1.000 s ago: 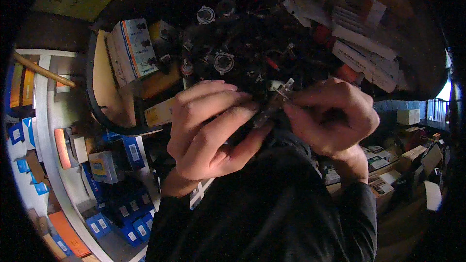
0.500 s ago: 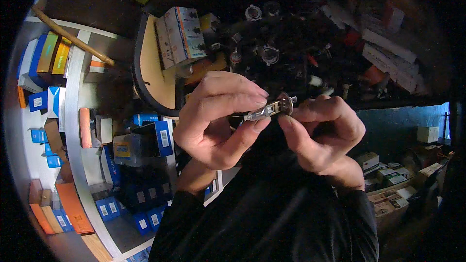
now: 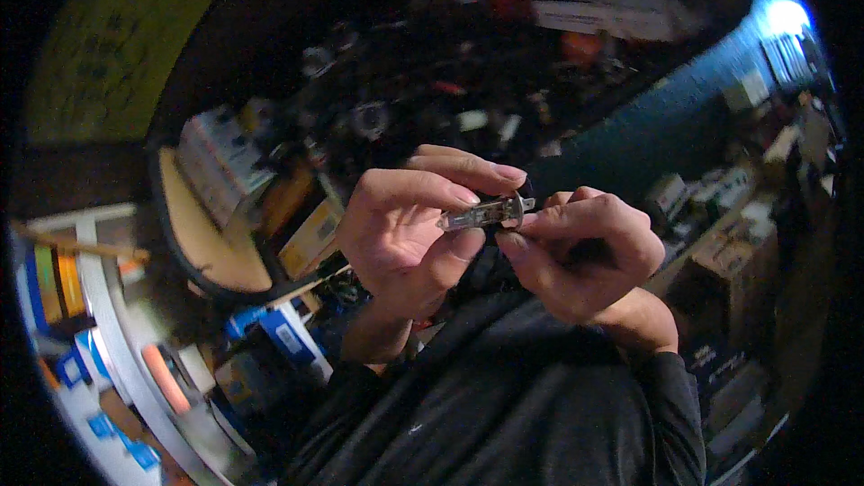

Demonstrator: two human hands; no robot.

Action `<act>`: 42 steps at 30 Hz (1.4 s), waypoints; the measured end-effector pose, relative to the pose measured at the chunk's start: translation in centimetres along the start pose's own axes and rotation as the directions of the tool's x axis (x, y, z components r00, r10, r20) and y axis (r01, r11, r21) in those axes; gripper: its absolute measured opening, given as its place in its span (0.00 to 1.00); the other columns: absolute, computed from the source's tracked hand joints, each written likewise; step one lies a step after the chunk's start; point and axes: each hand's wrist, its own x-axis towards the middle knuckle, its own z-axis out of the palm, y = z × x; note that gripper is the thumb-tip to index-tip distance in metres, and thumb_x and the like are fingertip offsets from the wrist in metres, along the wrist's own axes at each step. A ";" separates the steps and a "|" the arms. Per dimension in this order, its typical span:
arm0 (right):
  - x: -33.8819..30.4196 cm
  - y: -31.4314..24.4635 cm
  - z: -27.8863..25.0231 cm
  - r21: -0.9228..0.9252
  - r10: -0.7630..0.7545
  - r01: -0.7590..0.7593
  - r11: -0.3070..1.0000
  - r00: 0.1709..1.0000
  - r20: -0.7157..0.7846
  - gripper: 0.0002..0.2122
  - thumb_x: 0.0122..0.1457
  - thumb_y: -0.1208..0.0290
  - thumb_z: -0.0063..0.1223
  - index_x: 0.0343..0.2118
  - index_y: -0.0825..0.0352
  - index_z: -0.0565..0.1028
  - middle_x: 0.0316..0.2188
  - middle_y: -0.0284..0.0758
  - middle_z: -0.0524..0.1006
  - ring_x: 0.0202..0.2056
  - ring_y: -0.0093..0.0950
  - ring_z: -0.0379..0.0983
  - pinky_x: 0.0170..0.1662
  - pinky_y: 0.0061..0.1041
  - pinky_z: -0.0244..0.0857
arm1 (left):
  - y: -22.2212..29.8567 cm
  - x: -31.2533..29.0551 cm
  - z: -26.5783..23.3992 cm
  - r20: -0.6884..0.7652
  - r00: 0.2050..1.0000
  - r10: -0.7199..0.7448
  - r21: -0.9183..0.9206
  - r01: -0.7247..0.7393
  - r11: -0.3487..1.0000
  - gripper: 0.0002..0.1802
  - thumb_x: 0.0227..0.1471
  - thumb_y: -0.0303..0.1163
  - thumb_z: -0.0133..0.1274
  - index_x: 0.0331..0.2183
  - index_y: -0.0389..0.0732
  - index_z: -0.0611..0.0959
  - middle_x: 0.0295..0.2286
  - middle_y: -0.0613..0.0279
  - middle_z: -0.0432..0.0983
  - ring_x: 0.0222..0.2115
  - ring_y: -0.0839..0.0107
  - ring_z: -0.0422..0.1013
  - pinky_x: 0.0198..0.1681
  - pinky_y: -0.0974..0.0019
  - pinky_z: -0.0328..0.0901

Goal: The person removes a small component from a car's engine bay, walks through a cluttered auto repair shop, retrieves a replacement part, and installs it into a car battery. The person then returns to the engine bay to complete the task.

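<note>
Clear glass and bare metal form the small halogen bulb [image 3: 486, 214] held up in the head view, near the middle of the picture and in front of the dark shirt [image 3: 540, 396]. Its glass tip points left; its round metal base is to the right, with a flat contact tab [image 3: 528, 204] sticking out past it.

The left hand [image 3: 387, 225] grips the glass part, thumb underneath and index finger on top, with the palm turned inward and the middle finger stretched above the bulb toward the base. The right hand [image 3: 594, 247] has its thumb and index fingertips at the base, pinching its edge, while the other fingers curl behind. Both wrists bend inward, so the 2 hands nearly meet.

Beyond them, a patterned white box [image 3: 223, 155] stands at left, and a cardboard box [image 3: 731, 247] lies at right.
</note>
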 end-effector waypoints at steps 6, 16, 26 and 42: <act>-3.7 1.2 -8.5 -0.226 0.052 -0.106 0.968 0.971 -0.233 0.09 0.52 0.81 0.72 0.34 0.71 0.82 0.20 0.31 0.80 0.18 0.16 0.73 0.21 0.17 0.64 | -5.2 2.2 8.3 -0.008 0.965 -0.262 -0.246 0.252 0.936 0.17 0.58 0.36 0.60 0.41 0.38 0.72 0.33 0.46 0.77 0.31 0.59 0.74 0.36 0.57 0.72; -11.6 11.0 -31.4 0.537 0.659 -0.408 0.738 0.265 -0.704 0.07 0.67 0.68 0.62 0.34 0.66 0.81 0.20 0.22 0.73 0.19 0.11 0.64 0.21 0.15 0.53 | -20.9 6.6 31.4 0.391 0.582 -0.713 -0.517 0.780 0.353 0.08 0.63 0.33 0.49 0.40 0.39 0.74 0.30 0.59 0.70 0.25 0.68 0.69 0.28 0.63 0.67; -8.4 11.5 -57.7 0.581 0.632 -0.293 0.760 0.125 -0.764 0.11 0.69 0.66 0.54 0.34 0.70 0.78 0.14 0.25 0.64 0.14 0.17 0.58 0.18 0.22 0.52 | -46.7 22.0 65.8 0.418 0.273 -0.867 -0.505 0.863 0.028 0.07 0.62 0.36 0.58 0.39 0.44 0.81 0.32 0.59 0.84 0.30 0.68 0.78 0.36 0.61 0.76; 2.0 36.2 -97.5 0.240 0.493 -0.964 0.112 -0.156 -0.856 0.16 0.60 0.61 0.67 0.45 0.68 0.83 0.34 0.37 0.86 0.34 0.27 0.83 0.40 0.28 0.75 | -86.9 52.6 94.7 0.714 -0.103 -0.692 -0.101 0.964 -0.248 0.05 0.63 0.31 0.61 0.38 0.41 0.84 0.37 0.62 0.83 0.33 0.73 0.78 0.37 0.68 0.77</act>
